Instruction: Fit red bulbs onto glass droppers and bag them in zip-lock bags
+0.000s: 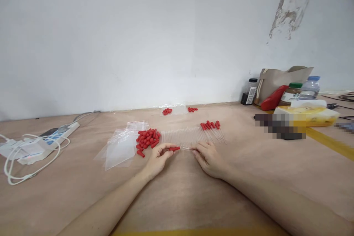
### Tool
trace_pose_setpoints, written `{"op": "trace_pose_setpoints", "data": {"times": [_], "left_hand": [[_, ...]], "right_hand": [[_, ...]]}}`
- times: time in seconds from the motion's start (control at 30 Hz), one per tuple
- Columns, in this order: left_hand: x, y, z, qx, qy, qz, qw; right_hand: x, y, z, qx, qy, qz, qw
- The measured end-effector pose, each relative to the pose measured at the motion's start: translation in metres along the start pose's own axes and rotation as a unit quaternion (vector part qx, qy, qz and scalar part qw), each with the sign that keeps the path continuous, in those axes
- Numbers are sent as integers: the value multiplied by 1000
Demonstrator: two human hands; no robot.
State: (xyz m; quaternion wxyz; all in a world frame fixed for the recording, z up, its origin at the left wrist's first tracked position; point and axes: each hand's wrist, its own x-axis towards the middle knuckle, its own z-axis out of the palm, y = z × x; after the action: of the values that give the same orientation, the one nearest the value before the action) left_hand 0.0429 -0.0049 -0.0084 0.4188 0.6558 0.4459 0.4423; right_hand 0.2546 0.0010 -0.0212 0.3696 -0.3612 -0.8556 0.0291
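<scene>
My left hand (159, 158) pinches a red rubber dropper bulb (174, 148), its open end turned to the right. Facing it, my right hand (208, 158) is closed on a clear glass dropper tube (186, 149). A small gap separates bulb and tube. Just beyond my hands lies a row of clear glass tubes (181, 134), side by side. At the row's right end, several droppers with red bulbs (210, 125) are fitted together. Beside my left hand is a heap of loose red bulbs (148, 138).
Clear zip bags (120, 151) lie left of the heap. Against the wall, a plastic bag (179, 110) holds red bulbs. A power strip (49, 143) with white cables sits far left. To the right stand a dark bottle (249, 92), a beige bag (276, 79) and a tissue pack (320, 116).
</scene>
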Motion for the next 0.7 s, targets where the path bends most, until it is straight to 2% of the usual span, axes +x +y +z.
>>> {"op": "trace_pose_setpoints", "data": {"times": [0.2, 0.37, 0.47, 0.7], "left_hand": [[0, -3, 4, 28, 19, 39, 999], [-1, -3, 4, 136, 28, 100, 985], [-1, -4, 2, 182, 15, 129, 975], [-1, -5, 4, 197, -7, 144, 970]], "right_hand": [[-1, 0, -2, 3, -5, -9, 1000], [-1, 0, -1, -5, 5, -14, 1000], [-1, 0, -1, 1, 10, -13, 1000], [0, -4, -4, 18, 16, -29, 999]]}}
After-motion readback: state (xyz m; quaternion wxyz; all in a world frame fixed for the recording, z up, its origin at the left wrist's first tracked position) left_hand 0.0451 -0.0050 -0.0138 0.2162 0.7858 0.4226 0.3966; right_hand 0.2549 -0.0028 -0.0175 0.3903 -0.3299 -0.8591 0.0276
